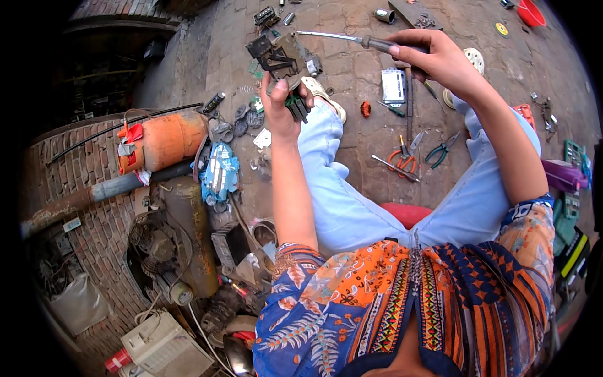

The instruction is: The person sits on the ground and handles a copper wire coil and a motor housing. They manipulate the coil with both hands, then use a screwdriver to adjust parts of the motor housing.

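Note:
My left hand [284, 110] is raised in front of me, its fingers wrapped round a dark device part [274, 56] with a black angled frame, a metal plate and black fins. I cannot make out what kind of device it is. In my right hand [436, 63] is a long screwdriver [330, 36], gripped by its dark handle. Its shaft points left, and the tip is close to the upper edge of the device part. Whether the tip touches the part, I cannot tell.
Between my legs lie orange-handled scissors [402, 160], pliers [442, 151], a hammer [409, 103], a white box [393, 87] and a copper coil [365, 109]. An orange gas cylinder [166, 141] and a blue plastic bag [220, 169] are at left. A red bowl [531, 12] sits far right.

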`<state>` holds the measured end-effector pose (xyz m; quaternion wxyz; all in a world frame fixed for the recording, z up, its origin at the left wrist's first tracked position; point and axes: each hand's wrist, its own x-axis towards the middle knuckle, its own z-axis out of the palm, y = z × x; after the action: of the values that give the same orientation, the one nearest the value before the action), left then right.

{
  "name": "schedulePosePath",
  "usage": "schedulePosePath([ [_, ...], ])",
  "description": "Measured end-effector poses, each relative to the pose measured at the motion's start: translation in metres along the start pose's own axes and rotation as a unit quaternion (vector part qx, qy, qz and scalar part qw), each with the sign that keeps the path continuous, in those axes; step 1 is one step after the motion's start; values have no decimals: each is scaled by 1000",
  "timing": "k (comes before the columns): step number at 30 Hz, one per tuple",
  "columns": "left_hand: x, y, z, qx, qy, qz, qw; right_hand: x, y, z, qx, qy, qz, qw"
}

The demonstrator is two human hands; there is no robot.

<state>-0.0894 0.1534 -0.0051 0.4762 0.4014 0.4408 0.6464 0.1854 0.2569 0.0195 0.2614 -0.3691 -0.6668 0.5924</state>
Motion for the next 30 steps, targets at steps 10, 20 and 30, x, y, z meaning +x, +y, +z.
schedulePosePath([
  [10,-3,5,-1,32,0,-3,999,0,-7,-8,62,-38,69,995],
  [20,-3,5,-7,123,-2,39,992,3,0,-18,225,-144,204,942],
  [30,0,6,-19,140,7,6,990,13,28,5,-346,122,-334,868],
])
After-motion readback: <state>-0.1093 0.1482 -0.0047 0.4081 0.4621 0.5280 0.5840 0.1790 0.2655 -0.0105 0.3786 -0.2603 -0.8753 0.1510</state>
